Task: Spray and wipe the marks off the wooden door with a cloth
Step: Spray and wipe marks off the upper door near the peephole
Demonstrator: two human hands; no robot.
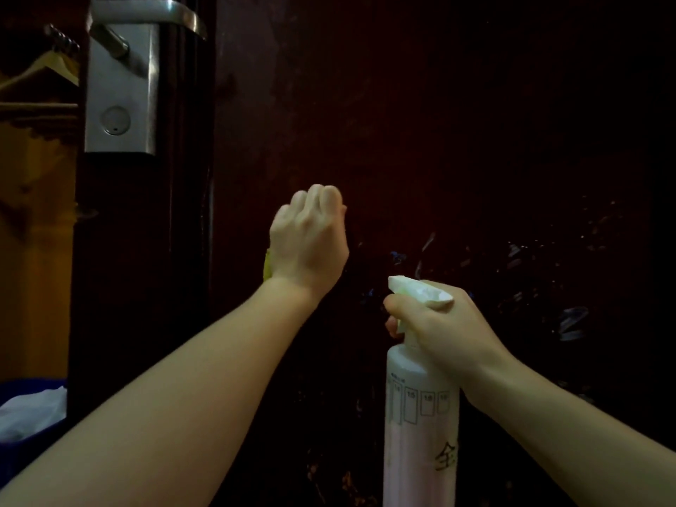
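Observation:
The dark wooden door [439, 122] fills the view, with whitish and bluish smear marks [572, 323] at the lower right. My left hand [309, 239] is raised against the door near its middle, fingers curled round a yellow cloth [268, 267]; only a sliver of cloth shows at the wrist. My right hand [442, 327] grips the neck of a white spray bottle [420, 415], fingers round the trigger, nozzle pointing left towards the door. The bottle stands upright, with printed boxes and handwriting on its side.
A silver lock plate with lever handle [120, 89] sits on the door's left edge. Beyond the edge, wooden hangers [44, 67] hang in a yellow-lit closet. A blue bin with white plastic [33, 411] stands at the lower left.

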